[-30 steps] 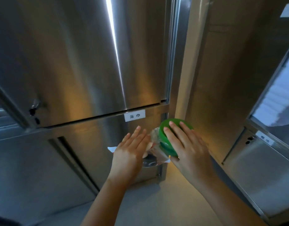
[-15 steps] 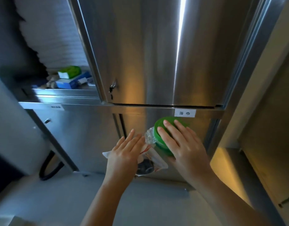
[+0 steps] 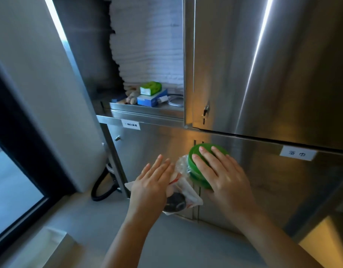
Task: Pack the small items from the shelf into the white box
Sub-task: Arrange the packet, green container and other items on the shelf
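Note:
My right hand [image 3: 221, 175] lies with straight, spread fingers over a round green container [image 3: 197, 171], held in front of the steel cabinet. My left hand [image 3: 153, 182] presses flat on clear plastic packets [image 3: 184, 192] with white, red and dark contents, squeezed against the container. The open shelf [image 3: 145, 109] up at centre left holds a green pack [image 3: 150, 88], a blue box [image 3: 152, 99], brown lumpy items [image 3: 132, 97] and a white cable [image 3: 175, 102]. A pale box corner [image 3: 50, 246] shows on the floor at lower left.
Stacked white towels [image 3: 147, 45] fill the cabinet above the shelf. A shut steel door [image 3: 263, 64] with a latch stands at right. A black hose [image 3: 101, 186] loops by the cabinet leg. A dark-framed window [image 3: 12, 180] is at left.
The view has swung left, so the shelf and the box corner now appear. Both hands keep the same hold on the packets and green container.

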Demonstrator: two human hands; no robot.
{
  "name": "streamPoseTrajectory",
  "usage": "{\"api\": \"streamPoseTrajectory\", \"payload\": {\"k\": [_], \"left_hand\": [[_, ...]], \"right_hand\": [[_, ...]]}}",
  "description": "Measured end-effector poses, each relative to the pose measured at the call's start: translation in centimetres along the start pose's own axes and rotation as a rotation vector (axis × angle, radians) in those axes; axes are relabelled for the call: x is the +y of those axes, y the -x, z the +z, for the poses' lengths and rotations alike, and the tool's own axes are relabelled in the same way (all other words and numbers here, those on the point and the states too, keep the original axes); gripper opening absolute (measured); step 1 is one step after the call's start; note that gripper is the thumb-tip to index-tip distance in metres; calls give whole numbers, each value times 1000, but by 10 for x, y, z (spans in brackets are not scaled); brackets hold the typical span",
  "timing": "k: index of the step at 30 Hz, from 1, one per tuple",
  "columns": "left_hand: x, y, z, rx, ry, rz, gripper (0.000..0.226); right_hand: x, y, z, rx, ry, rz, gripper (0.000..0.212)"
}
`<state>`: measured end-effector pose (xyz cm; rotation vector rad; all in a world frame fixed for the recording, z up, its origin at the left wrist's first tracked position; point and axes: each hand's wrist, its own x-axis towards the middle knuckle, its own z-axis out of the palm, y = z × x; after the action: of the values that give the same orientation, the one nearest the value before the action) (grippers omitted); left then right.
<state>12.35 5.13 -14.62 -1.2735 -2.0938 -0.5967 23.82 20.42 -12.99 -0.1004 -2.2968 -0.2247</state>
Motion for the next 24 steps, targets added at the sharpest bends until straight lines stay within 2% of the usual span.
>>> {"api": "streamPoseTrajectory", "payload": {"k": [5, 13, 24], "left_hand": [[-67, 1, -16, 9, 4, 8, 37], [-142, -5, -21, -1, -1, 17, 44], [-199, -36, 10, -73, 35, 18, 55]], "right_hand": [[-46, -42, 33, 27, 8, 16, 66], [-94, -87, 75, 26, 1, 27, 64], [-88, -132, 133, -30, 5, 95, 68]]}}
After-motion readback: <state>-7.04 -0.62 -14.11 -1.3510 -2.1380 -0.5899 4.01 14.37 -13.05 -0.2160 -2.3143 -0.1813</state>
